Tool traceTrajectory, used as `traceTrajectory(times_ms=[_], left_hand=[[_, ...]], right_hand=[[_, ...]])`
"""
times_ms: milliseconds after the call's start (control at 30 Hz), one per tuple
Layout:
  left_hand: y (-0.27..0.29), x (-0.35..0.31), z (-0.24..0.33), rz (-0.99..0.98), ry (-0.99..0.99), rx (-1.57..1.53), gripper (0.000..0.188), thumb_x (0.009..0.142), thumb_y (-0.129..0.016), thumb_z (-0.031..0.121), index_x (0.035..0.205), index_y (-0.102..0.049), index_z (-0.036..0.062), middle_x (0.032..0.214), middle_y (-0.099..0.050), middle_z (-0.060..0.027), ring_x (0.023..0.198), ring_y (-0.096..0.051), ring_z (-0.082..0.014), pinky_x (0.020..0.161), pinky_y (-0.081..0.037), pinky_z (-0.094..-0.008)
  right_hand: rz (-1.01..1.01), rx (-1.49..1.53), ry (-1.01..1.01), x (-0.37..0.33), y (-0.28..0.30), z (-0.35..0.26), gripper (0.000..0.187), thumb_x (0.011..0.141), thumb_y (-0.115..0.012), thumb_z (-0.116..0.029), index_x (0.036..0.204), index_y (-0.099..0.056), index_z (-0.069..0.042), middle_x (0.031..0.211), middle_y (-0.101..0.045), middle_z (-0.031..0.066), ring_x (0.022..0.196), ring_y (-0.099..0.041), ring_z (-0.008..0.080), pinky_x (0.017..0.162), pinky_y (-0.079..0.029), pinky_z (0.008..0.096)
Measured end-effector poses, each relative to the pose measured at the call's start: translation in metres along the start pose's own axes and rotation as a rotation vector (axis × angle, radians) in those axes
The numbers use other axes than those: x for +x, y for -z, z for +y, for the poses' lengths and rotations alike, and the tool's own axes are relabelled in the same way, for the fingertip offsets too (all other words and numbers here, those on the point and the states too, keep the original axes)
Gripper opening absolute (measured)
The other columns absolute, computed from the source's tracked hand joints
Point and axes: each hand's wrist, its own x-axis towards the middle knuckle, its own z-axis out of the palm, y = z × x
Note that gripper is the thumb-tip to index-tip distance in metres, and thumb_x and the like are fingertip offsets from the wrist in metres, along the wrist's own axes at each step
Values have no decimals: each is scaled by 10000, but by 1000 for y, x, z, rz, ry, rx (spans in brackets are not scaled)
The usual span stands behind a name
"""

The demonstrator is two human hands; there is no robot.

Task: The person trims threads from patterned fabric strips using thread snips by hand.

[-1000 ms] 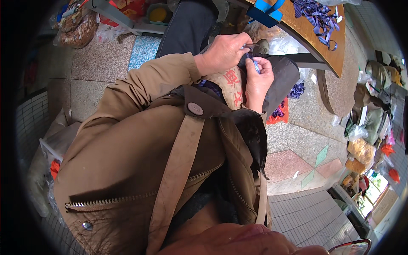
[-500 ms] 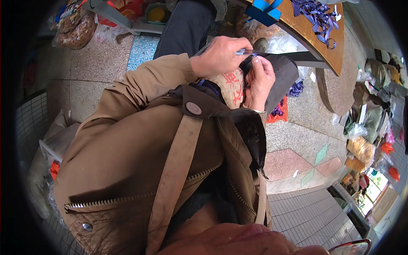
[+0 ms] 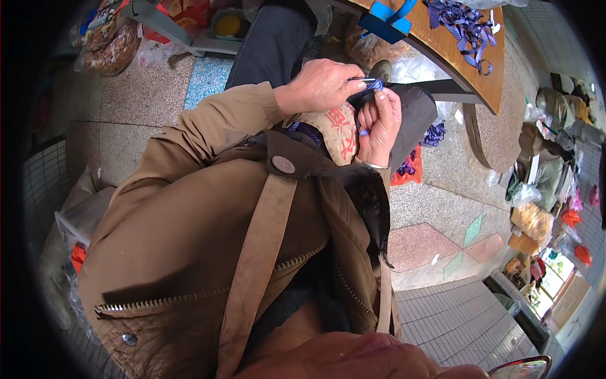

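Observation:
My left hand [image 3: 323,85] is closed round a slim, shiny tool [image 3: 361,81] with a light blue part; its exact kind is too small to tell. The tool's tip reaches a small blue striped fabric strip [image 3: 376,84]. Close by on the right, my right hand [image 3: 380,126] pinches that strip between thumb and forefinger, its other fingers curled in. A bit of blue shows by the palm. Beneath both hands, a beige cloth [image 3: 338,126] with red printing lies across my lap, with dark blue striped fabric [image 3: 306,131] at its left edge.
Ahead on the right stands a wooden table [image 3: 486,88] bearing a heap of blue striped strips [image 3: 464,25] and a blue holder [image 3: 386,24]. An orange-red bag [image 3: 410,167] with purple fabric sits on the floor. Bags and bundles [image 3: 533,218] line the far right.
The tool in my left hand has turned, and its long dark tip no longer shows past my right thumb. Both hands have shifted slightly, and the striped strip shows more clearly.

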Motion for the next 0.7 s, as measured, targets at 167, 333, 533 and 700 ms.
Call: traceTrajectory(times_ms=[167, 333, 533, 700], left_hand=[[-4, 0, -2, 37, -13, -53, 284, 909, -538, 301, 1000, -650, 55, 866, -670, -154, 802, -645, -340, 674, -497, -403], [-4, 2, 0, 28, -12, -74, 265, 908, -545, 278, 990, -660, 54, 868, -674, -152, 805, -648, -338, 676, -502, -393], [-6, 2, -5, 58, -31, -93, 214, 894, -578, 238, 972, -674, 64, 851, -673, -155, 782, -651, -331, 659, -506, -376], [-5, 4, -5, -3, 77, -197, 211, 887, -618, 235, 963, -664, 44, 811, -678, -117, 731, -659, -222, 654, -491, -323]], right_hand=[[-16, -24, -6, 0, 0, 2, 48, 935, -549, -67, 956, -565, -27, 530, -404, -41, 380, -266, 18, 352, -190, 205], [-30, -54, 2, 0, -1, 2, 53, 935, -553, -70, 952, -567, -22, 543, -414, -40, 390, -272, 17, 363, -194, 202], [-20, -81, -4, 0, -1, 3, 56, 935, -555, -72, 955, -568, -22, 555, -420, -44, 395, -269, 14, 365, -187, 203], [-31, -38, 0, 0, 1, 2, 51, 936, -549, -68, 955, -567, -24, 540, -402, -46, 390, -262, 17, 362, -186, 205]])
